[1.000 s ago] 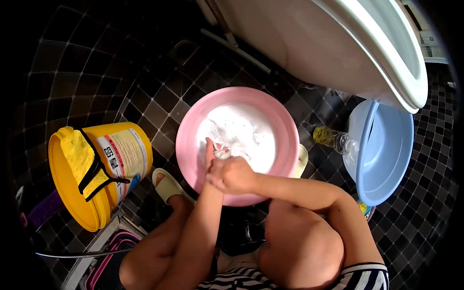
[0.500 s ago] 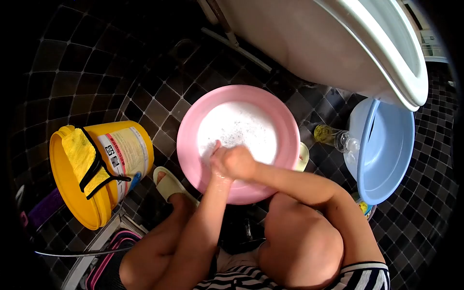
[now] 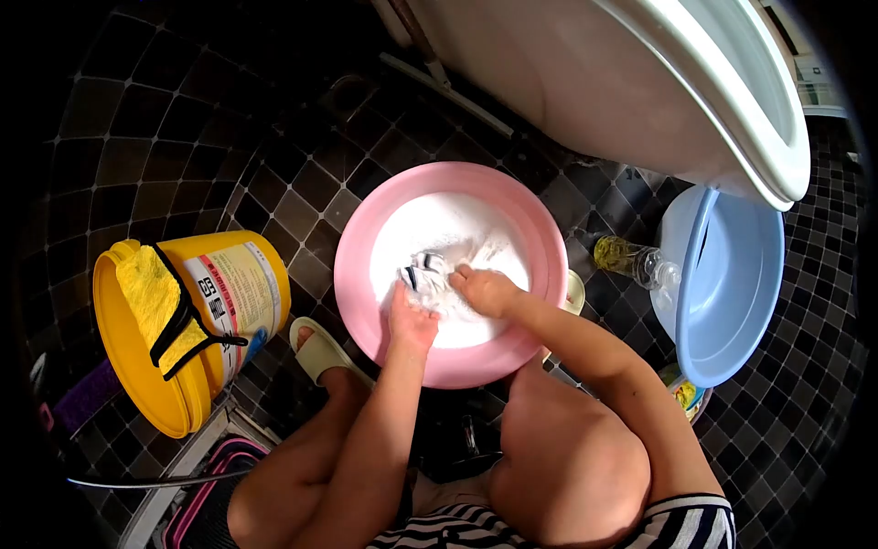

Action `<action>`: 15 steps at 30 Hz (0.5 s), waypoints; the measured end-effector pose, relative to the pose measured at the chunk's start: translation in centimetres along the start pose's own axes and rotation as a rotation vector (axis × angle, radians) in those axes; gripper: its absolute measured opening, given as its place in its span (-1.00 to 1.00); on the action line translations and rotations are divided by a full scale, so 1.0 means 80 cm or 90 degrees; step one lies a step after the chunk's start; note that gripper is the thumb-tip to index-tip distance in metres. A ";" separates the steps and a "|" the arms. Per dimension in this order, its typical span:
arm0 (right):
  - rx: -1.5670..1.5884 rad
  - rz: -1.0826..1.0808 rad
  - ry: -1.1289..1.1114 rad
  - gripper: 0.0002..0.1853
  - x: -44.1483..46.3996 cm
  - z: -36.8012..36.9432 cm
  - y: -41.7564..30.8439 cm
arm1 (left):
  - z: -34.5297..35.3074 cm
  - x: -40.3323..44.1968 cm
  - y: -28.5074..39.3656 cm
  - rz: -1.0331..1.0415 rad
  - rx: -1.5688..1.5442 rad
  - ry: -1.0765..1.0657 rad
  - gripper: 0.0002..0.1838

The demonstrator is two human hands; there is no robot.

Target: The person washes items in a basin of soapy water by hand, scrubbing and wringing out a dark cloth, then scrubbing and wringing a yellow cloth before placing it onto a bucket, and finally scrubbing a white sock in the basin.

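A white cloth with dark stripes pokes out of the foam in a pink basin. My left hand is at the near left of the basin, palm turned up, its fingers closed on the cloth's near edge. To its right, my right hand reaches into the white suds with curled fingers gripping the wet cloth; the fingertips are partly lost in foam. Most of the cloth lies hidden under the suds.
At left a yellow bucket lies tilted, a yellow cloth with black trim over its rim. At right are a clear bottle and a blue basin, beneath a white sink. Dark tiles cover the floor.
My hands were pressed together over the basin's near side; they have moved apart, the right one further right. The striped cloth now shows above the foam between them.
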State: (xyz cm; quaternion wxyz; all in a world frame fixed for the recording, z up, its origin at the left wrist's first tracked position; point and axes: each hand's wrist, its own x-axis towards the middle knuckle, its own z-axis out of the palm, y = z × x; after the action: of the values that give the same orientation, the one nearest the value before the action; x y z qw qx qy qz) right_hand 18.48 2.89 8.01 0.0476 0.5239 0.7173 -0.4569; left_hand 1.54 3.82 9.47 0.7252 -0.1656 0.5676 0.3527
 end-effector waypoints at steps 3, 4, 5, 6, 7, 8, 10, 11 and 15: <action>0.076 0.033 0.022 -0.68 0.003 -0.009 -0.005 | -0.002 0.005 0.006 0.018 0.019 -0.065 -0.53; 0.122 0.025 0.130 -0.66 0.001 -0.015 -0.006 | 0.000 0.007 0.006 0.036 0.053 -0.023 -0.58; 0.166 0.016 0.238 -0.63 0.000 -0.021 -0.008 | 0.002 0.009 0.007 0.033 0.054 -0.026 -0.58; 0.200 -0.073 0.273 -0.68 -0.001 -0.025 -0.018 | 0.003 0.010 0.008 0.019 0.043 -0.025 -0.58; 0.185 -0.179 0.272 -0.75 -0.004 -0.037 -0.039 | 0.003 0.010 0.010 0.005 0.031 -0.022 -0.57; 0.169 -0.285 0.268 -0.80 -0.006 -0.045 -0.061 | 0.001 0.009 0.012 -0.008 0.019 -0.018 -0.57; 0.047 -0.397 0.264 -0.88 -0.007 -0.028 -0.097 | 0.021 -0.022 0.025 -0.032 0.004 -0.221 -0.56; 0.048 -0.401 0.263 -0.88 -0.014 -0.032 -0.115 | 0.026 -0.021 0.027 -0.044 -0.029 -0.221 -0.55; 0.063 -0.528 0.314 -0.81 -0.017 -0.037 -0.133 | -0.031 0.043 0.030 -0.217 -0.138 -0.524 -0.51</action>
State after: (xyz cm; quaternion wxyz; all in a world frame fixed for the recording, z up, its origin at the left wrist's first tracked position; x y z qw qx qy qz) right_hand 11.86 3.69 16.92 -0.3352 0.2883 0.8328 -0.3332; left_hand -1.55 4.99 5.89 0.9167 -0.1778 0.1563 0.3220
